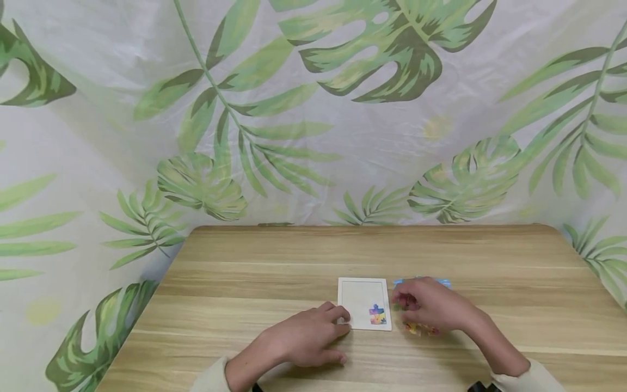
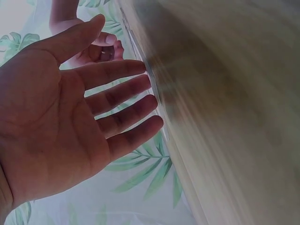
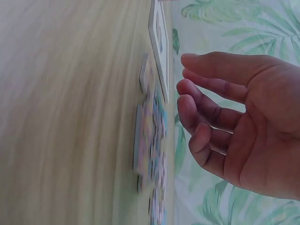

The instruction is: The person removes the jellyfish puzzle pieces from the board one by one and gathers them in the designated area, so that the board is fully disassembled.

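A white, square puzzle tray (image 1: 360,296) lies on the table, with a few joined colourful jigsaw pieces (image 1: 377,314) in its near right corner. My left hand (image 1: 308,337) rests its fingertips at the tray's left edge; the left wrist view shows its fingers (image 2: 117,96) extended and spread. Just right of the tray, my right hand (image 1: 436,305) hovers above loose jigsaw pieces (image 1: 443,283) and hides most of them. In the right wrist view its fingers (image 3: 199,105) are loosely bent, nothing visible between them, above the piled pieces (image 3: 150,140).
The wood-grain table (image 1: 235,283) stretches to both sides, with rounded far corners. Behind it hangs a pale cloth (image 1: 303,163) printed with green leaves. More orange and yellow pieces (image 1: 413,328) show below the right hand.
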A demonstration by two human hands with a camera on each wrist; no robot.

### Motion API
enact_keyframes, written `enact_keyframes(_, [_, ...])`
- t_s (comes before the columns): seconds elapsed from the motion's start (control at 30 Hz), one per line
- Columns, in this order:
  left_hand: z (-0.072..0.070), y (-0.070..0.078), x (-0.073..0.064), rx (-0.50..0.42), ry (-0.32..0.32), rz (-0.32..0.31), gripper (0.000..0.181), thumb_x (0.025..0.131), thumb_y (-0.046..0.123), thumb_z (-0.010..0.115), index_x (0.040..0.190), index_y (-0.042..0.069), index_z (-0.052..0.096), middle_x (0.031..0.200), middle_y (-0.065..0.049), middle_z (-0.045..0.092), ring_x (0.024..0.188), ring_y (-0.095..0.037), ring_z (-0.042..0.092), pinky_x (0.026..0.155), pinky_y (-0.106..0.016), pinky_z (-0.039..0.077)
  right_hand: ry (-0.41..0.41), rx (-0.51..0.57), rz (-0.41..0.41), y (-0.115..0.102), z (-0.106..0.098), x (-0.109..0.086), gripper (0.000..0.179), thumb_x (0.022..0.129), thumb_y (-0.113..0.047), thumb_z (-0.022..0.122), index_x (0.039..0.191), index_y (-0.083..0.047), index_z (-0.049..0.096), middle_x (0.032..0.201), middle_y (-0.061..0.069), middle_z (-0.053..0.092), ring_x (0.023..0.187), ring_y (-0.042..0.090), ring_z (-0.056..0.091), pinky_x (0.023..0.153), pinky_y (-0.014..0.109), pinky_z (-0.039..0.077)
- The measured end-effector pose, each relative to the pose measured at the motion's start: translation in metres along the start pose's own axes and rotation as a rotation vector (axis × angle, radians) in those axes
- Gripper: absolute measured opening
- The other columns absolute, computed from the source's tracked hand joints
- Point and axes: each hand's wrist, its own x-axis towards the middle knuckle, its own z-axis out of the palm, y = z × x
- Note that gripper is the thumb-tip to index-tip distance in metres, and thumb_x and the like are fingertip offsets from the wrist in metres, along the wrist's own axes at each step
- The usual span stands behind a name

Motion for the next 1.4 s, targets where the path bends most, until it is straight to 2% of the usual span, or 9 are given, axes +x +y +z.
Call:
enact_keyframes(0.3, [-0.004,0.006,0.011,0.044,0.045,0.062,0.045,0.104,0.050,0.067,0.135,0.018,0.070,0.149,0.004,0.060,0.135,-0.015,0.055,0.112,-0.029,0.051,-0.001,-0.050,-0.002,-0.006,0.011,0.015,0.024,0.091,-0.008,0.080,0.114,-0.013,0.076,0.100,-0.006,0.068,0.087,0.007,0.059,0.076,0.023,0.052])
enact_keyframes(0.6, [-0.008,0.009,0.024,0.023,0.022,0.085,0.048,0.105,0.050,0.066,0.141,0.018,0.069,0.153,0.004,0.059,0.136,-0.014,0.057,0.114,-0.027,0.050,-0.043,-0.011,-0.019,-0.009,0.020,0.030,0.029,0.090,-0.009,0.085,0.118,-0.009,0.076,0.106,-0.002,0.070,0.088,0.011,0.059,0.077,0.023,0.052])
enact_keyframes(0.87, [-0.005,0.007,0.027,0.033,0.024,0.083,0.037,0.105,0.050,0.067,0.129,0.022,0.073,0.148,0.006,0.061,0.133,-0.013,0.056,0.110,-0.024,0.052,-0.059,-0.043,-0.003,-0.010,0.025,0.033,0.026,0.089,-0.010,0.086,0.112,-0.013,0.077,0.098,-0.006,0.065,0.085,0.007,0.054,0.074,0.022,0.047])
enact_keyframes(1.1, [-0.003,0.008,0.026,0.020,0.019,0.068,0.042,0.105,0.050,0.067,0.136,0.023,0.071,0.152,0.005,0.059,0.137,-0.015,0.054,0.111,-0.026,0.052,-0.056,-0.046,-0.003,-0.013,0.026,0.029,0.018,0.091,-0.010,0.085,0.105,-0.018,0.077,0.096,-0.005,0.061,0.083,0.008,0.051,0.072,0.022,0.044])
enact_keyframes(1.4, [-0.001,0.009,0.025,0.024,0.009,0.076,0.047,0.105,0.052,0.066,0.141,0.023,0.069,0.154,0.005,0.057,0.138,-0.014,0.054,0.112,-0.026,0.051,-0.054,-0.041,-0.010,-0.012,0.026,0.026,0.021,0.090,-0.010,0.086,0.101,-0.022,0.073,0.090,-0.005,0.058,0.078,0.004,0.048,0.068,0.021,0.043])
